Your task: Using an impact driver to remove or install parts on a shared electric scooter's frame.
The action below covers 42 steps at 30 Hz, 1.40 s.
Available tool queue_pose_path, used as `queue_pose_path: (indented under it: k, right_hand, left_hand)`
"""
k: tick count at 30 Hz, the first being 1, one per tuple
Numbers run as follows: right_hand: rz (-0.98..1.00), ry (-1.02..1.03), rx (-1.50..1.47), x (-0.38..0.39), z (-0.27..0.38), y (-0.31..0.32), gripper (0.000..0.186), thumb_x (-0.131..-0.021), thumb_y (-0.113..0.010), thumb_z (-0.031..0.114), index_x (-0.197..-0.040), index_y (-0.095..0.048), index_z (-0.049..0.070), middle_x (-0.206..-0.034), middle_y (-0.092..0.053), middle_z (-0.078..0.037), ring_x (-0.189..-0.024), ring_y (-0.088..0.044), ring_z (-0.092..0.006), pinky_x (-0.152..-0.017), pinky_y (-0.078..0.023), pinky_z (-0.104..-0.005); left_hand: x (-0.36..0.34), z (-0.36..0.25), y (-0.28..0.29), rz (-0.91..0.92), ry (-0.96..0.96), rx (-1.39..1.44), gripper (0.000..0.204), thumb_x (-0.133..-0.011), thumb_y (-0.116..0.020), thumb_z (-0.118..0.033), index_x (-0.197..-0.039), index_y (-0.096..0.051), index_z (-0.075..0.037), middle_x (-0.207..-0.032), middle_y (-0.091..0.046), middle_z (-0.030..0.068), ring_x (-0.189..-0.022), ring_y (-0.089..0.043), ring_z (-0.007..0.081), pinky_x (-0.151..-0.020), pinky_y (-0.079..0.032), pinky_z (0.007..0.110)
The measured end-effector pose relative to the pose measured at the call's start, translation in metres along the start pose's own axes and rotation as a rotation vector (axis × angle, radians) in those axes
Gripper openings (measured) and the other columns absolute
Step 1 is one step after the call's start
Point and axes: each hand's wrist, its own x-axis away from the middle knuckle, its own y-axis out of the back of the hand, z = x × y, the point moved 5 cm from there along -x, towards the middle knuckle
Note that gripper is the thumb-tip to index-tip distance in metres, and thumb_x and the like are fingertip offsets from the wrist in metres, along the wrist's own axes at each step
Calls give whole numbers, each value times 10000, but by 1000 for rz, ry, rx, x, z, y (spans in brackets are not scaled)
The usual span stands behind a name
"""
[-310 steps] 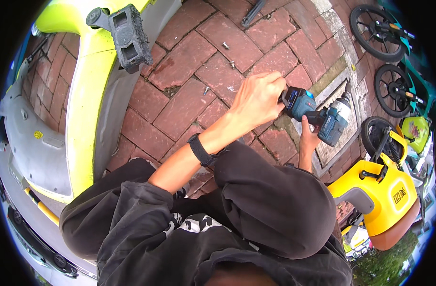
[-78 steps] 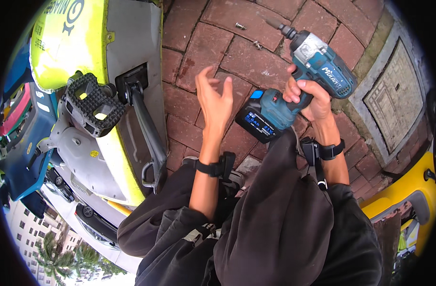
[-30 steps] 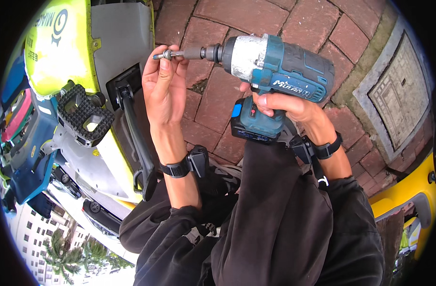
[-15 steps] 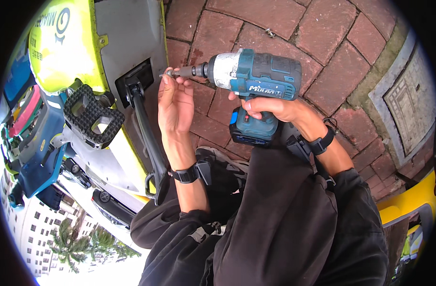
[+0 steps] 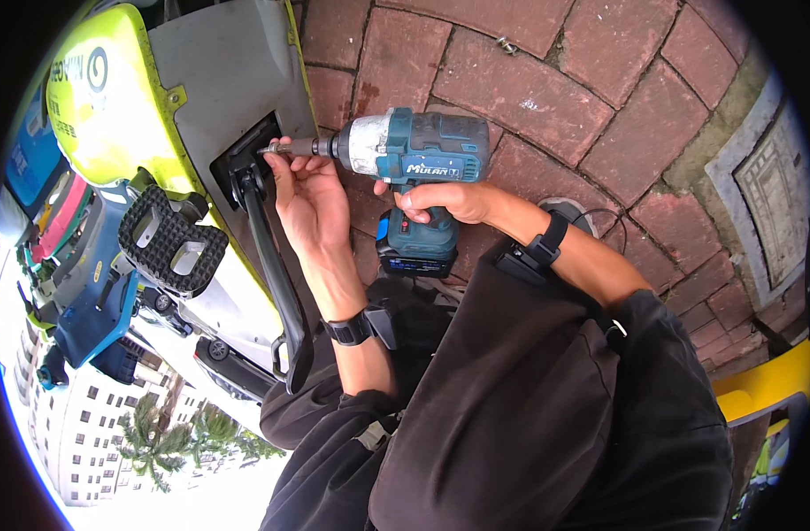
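Driver [image 5: 422, 146] lies right of the left hand's [image 5: 314, 203] fingertips, long axis pointing left toward the kickstand's [image 5: 270, 252] upper end; I see that nearer hand pinching a small screw [image 5: 270, 149] at its tip, the right hand's [image 5: 449, 200] fingers wrapped below.

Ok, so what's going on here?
A person's right hand grips a teal power driver by its handle. The left hand pinches a small fastener at the driver's tip, right by the top of the black kickstand. Whether the fastener is seated in a hole can't be made out. Another small fastener lies on the brick paving.
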Motion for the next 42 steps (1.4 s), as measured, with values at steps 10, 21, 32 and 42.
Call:
queue_pose_path:
  k: [10, 21, 32, 42]
  right_hand:
    - [-13, 1, 23, -6, 2, -2, 341, -818, -593, -4, -1159, -598, -8, -1047, -658, -90, -601, -503, -89, -565, -449, -253]
    - [-51, 46, 118, -6, 6, -6, 308, -814, -597, -16, -1122, -614, -17, -1003, -671, -79, -587, -518, -92, -544, -454, -256]
    - [-23, 79, 134, -16, 1, -3, 305, -816, -586, -28, -1120, -604, -11, -1021, -649, -66, -609, -510, -92, -551, -454, -252]
    - [-11, 65, 102, -20, -13, -3, 285, -803, -592, -41, -1086, -586, -12, -960, -622, -68, -578, -502, -93, -537, -452, -261]
  left_hand:
    - [-2, -9, 2, 26, -2, -14, 231, -951, -622, -126, -1151, -584, -18, -1040, -623, 47, -802, -504, 111, -757, -419, 258]
    - [-4, -12, 4, 11, -1, -12, 234, -960, -606, -126, -1162, -577, -11, -1021, -620, 46, -818, -518, 122, -769, -422, 264]
    - [91, 15, 27, 3, -329, -1602, 643, -770, -830, -201, -1288, -525, 27, -1268, -559, 156, -1109, -579, 237, -949, -465, 354]
    - [117, 53, 38, 154, -402, -1988, 937, -556, -872, -225, -1322, -380, -5, -1244, -490, 181, -1180, -451, 372, -1011, -386, 471]
